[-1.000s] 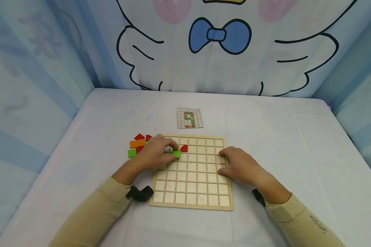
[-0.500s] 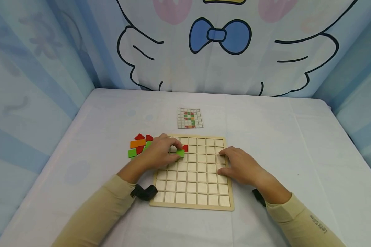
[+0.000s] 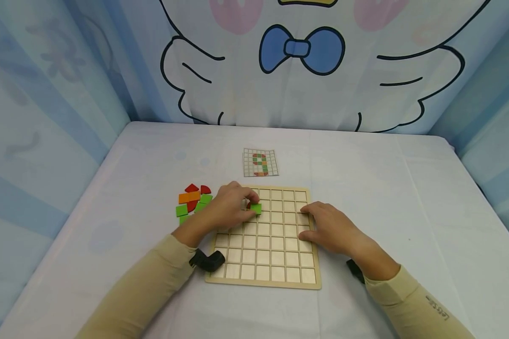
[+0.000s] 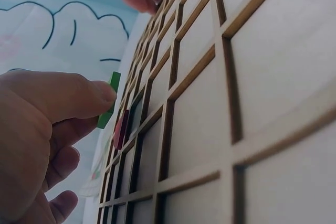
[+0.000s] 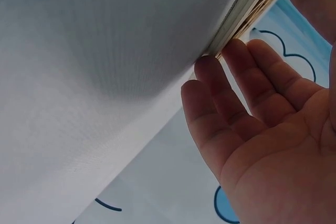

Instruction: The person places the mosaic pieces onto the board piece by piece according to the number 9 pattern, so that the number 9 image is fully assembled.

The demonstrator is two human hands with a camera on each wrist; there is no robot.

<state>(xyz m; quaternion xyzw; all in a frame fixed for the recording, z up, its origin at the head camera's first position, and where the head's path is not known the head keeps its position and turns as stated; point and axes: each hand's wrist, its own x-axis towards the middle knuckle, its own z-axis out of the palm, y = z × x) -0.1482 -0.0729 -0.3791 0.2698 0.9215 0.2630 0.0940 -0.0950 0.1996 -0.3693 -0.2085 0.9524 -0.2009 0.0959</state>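
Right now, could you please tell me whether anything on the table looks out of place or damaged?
Nothing stands out as spilled or damaged. The loose tiles left of the wooden grid board lie jumbled at mixed angles, but that looks merely untidy, not odd.

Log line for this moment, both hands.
left hand: pinches green tile over grid board | right hand: at board's right edge

Head view looks forward-down, the closer wrist views sharing its board [image 3: 263, 256]

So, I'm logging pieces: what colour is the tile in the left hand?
The tile is green, clearest in the head view.
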